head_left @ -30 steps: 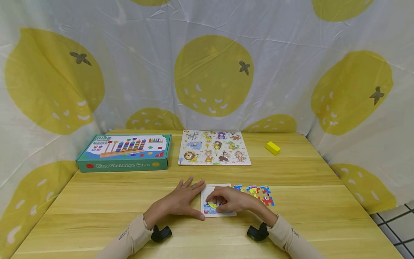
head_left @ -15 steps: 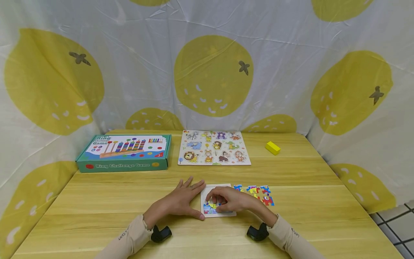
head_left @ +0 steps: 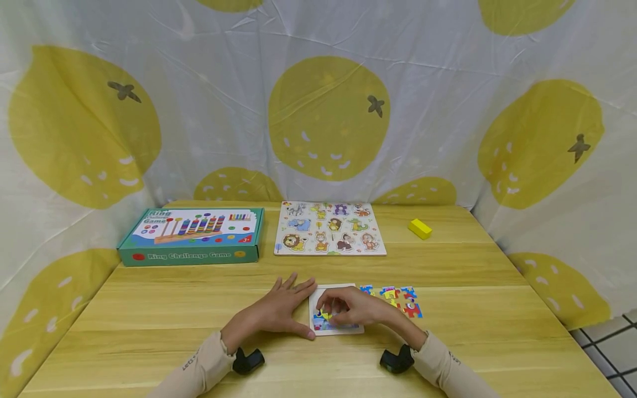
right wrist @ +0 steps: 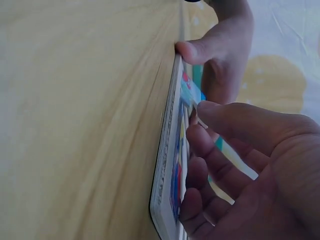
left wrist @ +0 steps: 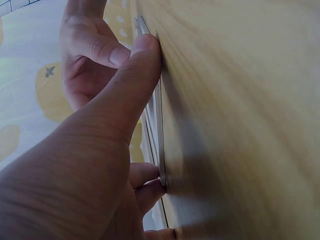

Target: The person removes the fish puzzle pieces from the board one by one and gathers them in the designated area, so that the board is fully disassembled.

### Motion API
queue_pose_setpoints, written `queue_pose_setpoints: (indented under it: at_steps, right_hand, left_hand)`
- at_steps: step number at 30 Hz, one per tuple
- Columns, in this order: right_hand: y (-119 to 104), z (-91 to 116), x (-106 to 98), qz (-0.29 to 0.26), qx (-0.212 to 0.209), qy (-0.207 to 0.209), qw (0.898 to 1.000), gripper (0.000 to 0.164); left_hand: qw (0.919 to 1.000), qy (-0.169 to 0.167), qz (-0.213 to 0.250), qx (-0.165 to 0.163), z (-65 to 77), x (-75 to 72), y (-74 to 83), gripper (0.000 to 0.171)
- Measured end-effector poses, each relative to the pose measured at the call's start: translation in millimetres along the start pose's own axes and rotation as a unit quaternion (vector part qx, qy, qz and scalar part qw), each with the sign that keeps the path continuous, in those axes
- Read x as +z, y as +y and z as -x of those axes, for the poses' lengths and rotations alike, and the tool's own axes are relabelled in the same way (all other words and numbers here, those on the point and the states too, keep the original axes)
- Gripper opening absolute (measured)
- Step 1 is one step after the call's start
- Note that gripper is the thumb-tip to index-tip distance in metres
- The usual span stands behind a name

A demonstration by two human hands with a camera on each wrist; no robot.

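Note:
A small white-framed jigsaw tray (head_left: 336, 333) lies on the table between my hands, with blue and yellow pieces along its near part. My left hand (head_left: 276, 309) lies spread at the tray's left side; its thumb touches the near-left corner, and its fingertips reach the far-left corner. Over the tray, my right hand (head_left: 350, 305) pinches a jigsaw piece (right wrist: 190, 94) between thumb and index finger. In the right wrist view this light blue piece stands tilted above the tray surface. The other right fingers curl close over the tray and hide much of it from the head.
Several loose jigsaw pieces (head_left: 411, 308) lie just right of the tray. Farther back stand a green Ring Challenge Game box (head_left: 191, 257), a wooden animal puzzle board (head_left: 330, 237) and a yellow block (head_left: 420, 229). A lemon-print curtain (head_left: 428, 55) surrounds the table.
The right fingertips have shifted slightly, and the yellow and blue patch showing beneath them has changed shape. The left hand stays in place on the tray.

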State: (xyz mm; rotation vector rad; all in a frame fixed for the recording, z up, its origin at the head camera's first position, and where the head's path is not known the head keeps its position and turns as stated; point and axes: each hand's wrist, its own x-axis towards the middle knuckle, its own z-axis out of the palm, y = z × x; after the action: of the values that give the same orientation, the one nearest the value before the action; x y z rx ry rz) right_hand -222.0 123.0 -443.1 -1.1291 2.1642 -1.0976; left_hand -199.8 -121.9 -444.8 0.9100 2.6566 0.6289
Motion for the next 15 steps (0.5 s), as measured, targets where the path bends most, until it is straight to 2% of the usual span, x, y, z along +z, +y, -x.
queue_pose_setpoints:
  at_steps: [7, 15]
  right_hand:
    - [-1.2, -1.6, 4.7, 0.010, -0.029, 0.016, 0.999, 0.024]
    - [1.2, -4.0, 8.3, 0.016, -0.025, 0.033, 0.999, 0.021]
  left_hand:
    - [1.0000, 0.000, -0.003, 0.000, -0.5, 0.4, -0.5, 0.106]
    - [1.0000, 0.001, -0.001, -0.001, -0.6, 0.5, -0.6, 0.106]
